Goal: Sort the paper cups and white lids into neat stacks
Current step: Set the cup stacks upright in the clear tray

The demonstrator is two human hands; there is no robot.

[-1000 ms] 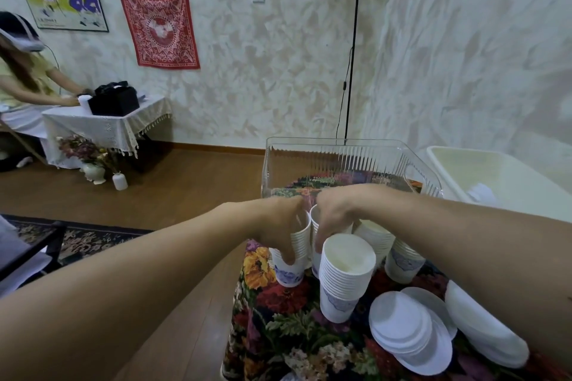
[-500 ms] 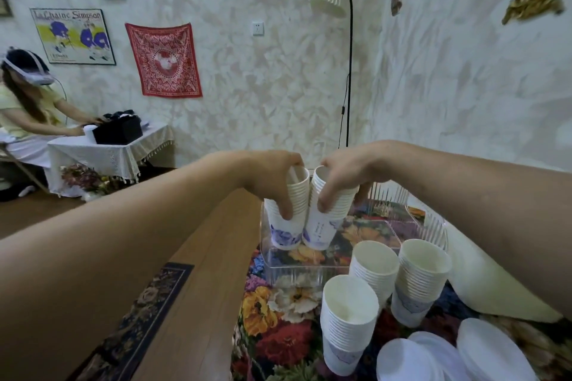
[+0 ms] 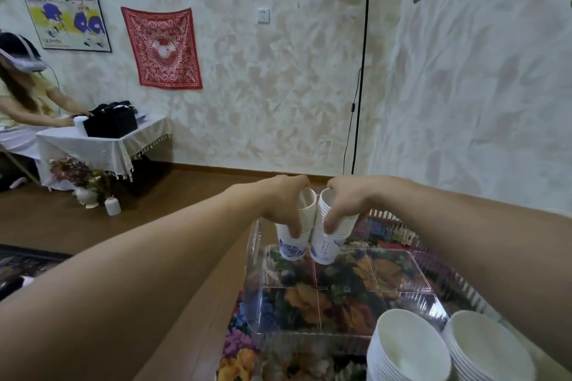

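Observation:
My left hand grips a stack of white paper cups with blue print from above. My right hand grips a second, similar cup stack right beside it. Both stacks hang upright, touching each other, over the far left corner of a clear plastic bin. Two more cup stacks, one left of the other, stand at the near right, in front of the bin. No white lids are in view.
The bin sits on a floral tablecloth. A floor lamp stands at the wall behind. Another person sits at a small cloth-covered table at far left. Wooden floor lies to the left.
Both hands have carried their cup stacks further forward over the bin. My view has shifted forward, so the near stacks now sit at the bottom right and the lids have left the frame.

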